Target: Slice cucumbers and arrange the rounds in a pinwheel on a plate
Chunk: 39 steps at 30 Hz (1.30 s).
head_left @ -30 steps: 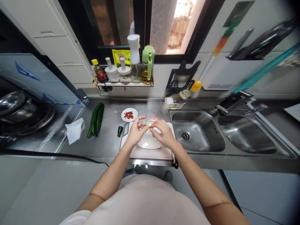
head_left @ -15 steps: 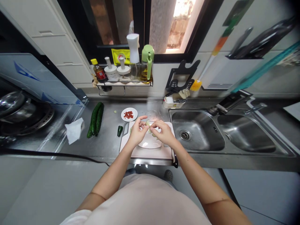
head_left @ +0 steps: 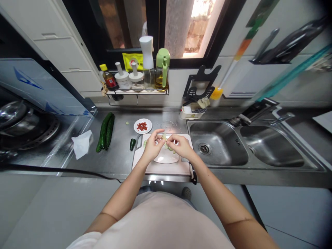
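My left hand (head_left: 152, 148) pinches pale green cucumber slices (head_left: 164, 137) between thumb and fingers, with the index finger lifted off. Meeting it from the other side, my right hand (head_left: 182, 145) has its thumb and fingertips closed on a slice at the same spot. Both hands are above a white plate (head_left: 166, 159), where more cucumber slices lie partly hidden behind the fingers. Under the plate is a light cutting board (head_left: 158, 170). A knife (head_left: 193, 175) with a dark handle lies along the board's right edge.
Two whole cucumbers (head_left: 105, 133) and a cut cucumber end (head_left: 132, 144) lie to the left. A small plate (head_left: 136, 129) of chopped red pieces stands behind the board. The double sink (head_left: 218, 152) is on the right, and a seasoning rack (head_left: 137, 92) hangs above.
Both hands stay over the plate, the fingertips shifting only slightly around the cucumber slices. The view has tilted a little; the other things have not moved.
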Each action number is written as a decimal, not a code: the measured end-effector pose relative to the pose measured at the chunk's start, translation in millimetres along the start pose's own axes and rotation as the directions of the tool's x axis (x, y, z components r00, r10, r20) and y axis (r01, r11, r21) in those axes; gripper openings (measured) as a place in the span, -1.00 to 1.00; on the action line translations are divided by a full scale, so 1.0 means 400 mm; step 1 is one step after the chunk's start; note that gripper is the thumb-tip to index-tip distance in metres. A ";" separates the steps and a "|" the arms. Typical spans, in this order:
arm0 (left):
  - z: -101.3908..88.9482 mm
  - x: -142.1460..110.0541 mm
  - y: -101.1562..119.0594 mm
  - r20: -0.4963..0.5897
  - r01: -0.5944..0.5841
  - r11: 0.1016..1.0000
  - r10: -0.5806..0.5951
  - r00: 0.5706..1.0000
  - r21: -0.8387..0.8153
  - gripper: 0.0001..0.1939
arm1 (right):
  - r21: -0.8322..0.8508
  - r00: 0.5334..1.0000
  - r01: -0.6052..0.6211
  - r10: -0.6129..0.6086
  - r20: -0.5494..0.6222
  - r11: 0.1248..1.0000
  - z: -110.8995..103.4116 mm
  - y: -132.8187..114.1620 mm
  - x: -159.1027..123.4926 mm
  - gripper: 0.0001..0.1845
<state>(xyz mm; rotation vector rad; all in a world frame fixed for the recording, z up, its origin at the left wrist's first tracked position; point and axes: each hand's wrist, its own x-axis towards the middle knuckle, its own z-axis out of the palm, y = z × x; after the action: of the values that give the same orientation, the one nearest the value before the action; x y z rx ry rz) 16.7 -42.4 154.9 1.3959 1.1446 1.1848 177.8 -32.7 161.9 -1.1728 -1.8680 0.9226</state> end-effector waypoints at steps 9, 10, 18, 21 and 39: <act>-0.007 0.004 -0.059 0.107 0.118 0.986 -0.106 0.989 -0.114 -0.62 | 0.019 0.989 -0.068 0.065 0.136 0.998 0.002 0.049 -0.010 -0.84; -0.007 0.005 -0.067 0.117 0.123 0.986 -0.110 0.987 -0.113 -0.63 | 0.019 0.986 -0.077 0.073 0.148 0.997 0.003 0.055 -0.012 -0.84; -0.004 0.008 -0.141 0.148 0.154 0.988 -0.151 0.977 -0.012 -0.67 | -0.011 0.964 -0.143 0.142 0.226 0.990 0.030 0.128 -0.027 -0.80; 0.000 0.003 -0.190 0.156 0.171 0.983 -0.181 0.971 0.074 -0.69 | -0.109 0.953 -0.158 0.180 0.243 0.981 0.050 0.166 -0.040 -0.81; 0.025 -0.032 -0.319 0.143 0.227 0.799 -0.361 0.921 0.556 -0.62 | -0.480 0.865 -0.219 0.396 0.308 0.850 0.135 0.234 -0.097 -0.79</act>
<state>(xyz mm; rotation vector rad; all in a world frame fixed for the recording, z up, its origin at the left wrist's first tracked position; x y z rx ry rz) 15.8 -41.0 26.1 1.6347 1.5166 0.4594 181.2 -48.2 48.3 -1.7051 -2.3361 1.0112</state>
